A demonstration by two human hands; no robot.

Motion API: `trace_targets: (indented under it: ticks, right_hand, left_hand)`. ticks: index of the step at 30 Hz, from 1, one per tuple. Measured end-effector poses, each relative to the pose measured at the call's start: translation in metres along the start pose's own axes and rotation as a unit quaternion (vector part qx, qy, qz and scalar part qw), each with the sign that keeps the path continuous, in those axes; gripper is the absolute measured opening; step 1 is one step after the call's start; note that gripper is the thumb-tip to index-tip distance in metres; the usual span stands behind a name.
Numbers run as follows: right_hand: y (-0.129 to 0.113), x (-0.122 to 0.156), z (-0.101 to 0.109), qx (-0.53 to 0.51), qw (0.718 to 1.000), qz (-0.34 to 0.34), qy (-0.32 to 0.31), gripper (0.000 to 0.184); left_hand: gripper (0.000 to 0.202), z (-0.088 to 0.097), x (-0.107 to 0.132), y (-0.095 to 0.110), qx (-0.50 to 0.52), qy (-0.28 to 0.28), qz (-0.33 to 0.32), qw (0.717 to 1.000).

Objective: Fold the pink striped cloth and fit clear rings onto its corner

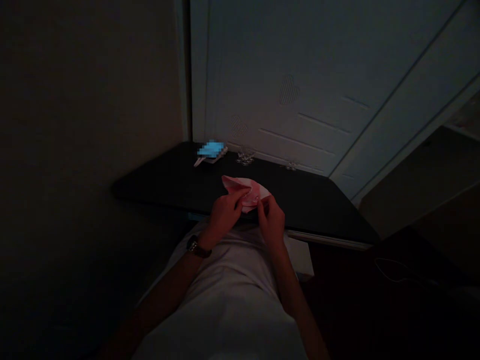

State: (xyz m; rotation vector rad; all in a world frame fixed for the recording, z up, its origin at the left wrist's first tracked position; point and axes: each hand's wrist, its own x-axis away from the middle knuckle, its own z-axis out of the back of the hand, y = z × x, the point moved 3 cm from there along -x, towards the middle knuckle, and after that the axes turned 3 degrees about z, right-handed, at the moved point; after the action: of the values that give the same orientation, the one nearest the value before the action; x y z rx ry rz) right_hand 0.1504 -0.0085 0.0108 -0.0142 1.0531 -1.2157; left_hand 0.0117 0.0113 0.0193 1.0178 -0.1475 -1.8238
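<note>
A pink folded sheet of paper (245, 191) lies at the near edge of a black table (307, 200). My left hand (224, 212), with a dark watch on its wrist, pinches the paper's left side with closed fingers. My right hand (270, 220) grips the paper's right corner, fingers curled. The two hands are close together, just above my white shirt. The room is dim, so the paper's folds are hard to read.
At the table's far side lie a blurred blue item on a white object (211, 151) and small clear glass pieces (245, 158), with more (291, 165) to the right. A pale panelled door (300, 90) stands behind; a wall is on the left.
</note>
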Motion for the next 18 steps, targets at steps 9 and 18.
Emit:
trace_targets:
  ticks: [9, 18]
  right_hand:
    - [-0.0004, 0.0006, 0.0003, 0.003, 1.000, 0.017, -0.020, 0.020]
    - [-0.0013, 0.0014, -0.0002, 0.003, 1.000, 0.018, -0.010, 0.020]
  left_hand:
    - [0.038, 0.0012, -0.0001, 0.0003, 0.002, 0.003, 0.008, 1.000]
    - [0.039, 0.0000, -0.0001, -0.0005, 0.007, 0.002, 0.004, 1.000]
